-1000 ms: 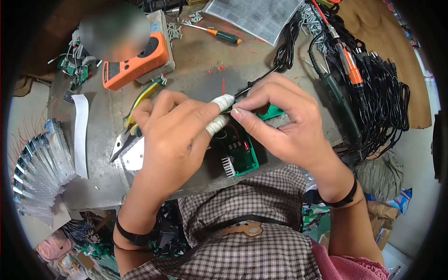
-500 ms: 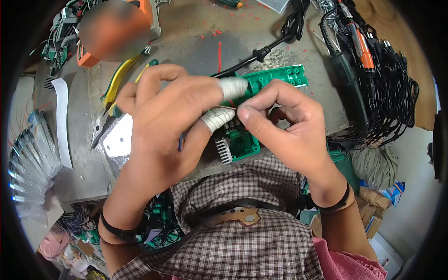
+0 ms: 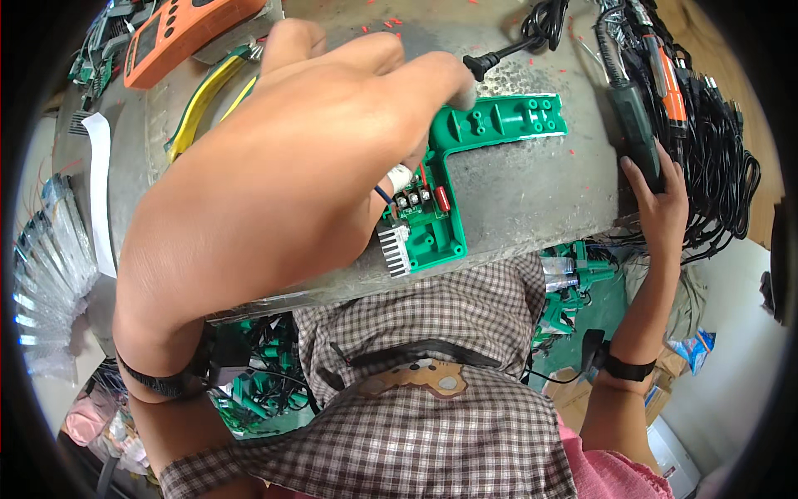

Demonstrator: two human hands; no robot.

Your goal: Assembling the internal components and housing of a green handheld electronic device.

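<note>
A green plastic housing half (image 3: 499, 125), shaped like a pistol grip, lies open at the table's near edge. It holds a circuit board, a terminal block with screws (image 3: 413, 199), a red capacitor (image 3: 442, 200) and a grey finned heatsink (image 3: 394, 251). My left hand (image 3: 324, 158) arches over its left side, fingers curled down. White tape shows at a fingertip by the terminals, near a red wire (image 3: 423, 175) and a blue wire (image 3: 383, 195); what the fingers pinch is hidden. At far right, my right hand (image 3: 665, 200) is closed round the lower end of a dark corded hand tool (image 3: 634, 125).
Yellow-handled pliers (image 3: 195, 108) and an orange meter (image 3: 179, 37) lie at upper left. A black cable (image 3: 544, 29) is at the back. Bundled black cords (image 3: 723, 158) and an orange-handled tool (image 3: 662, 79) crowd the right. A white strip (image 3: 100, 191) lies at left.
My right hand has left the wires at the housing and moved right to the dark corded tool. My left hand stays over the housing, now spread lower across it.
</note>
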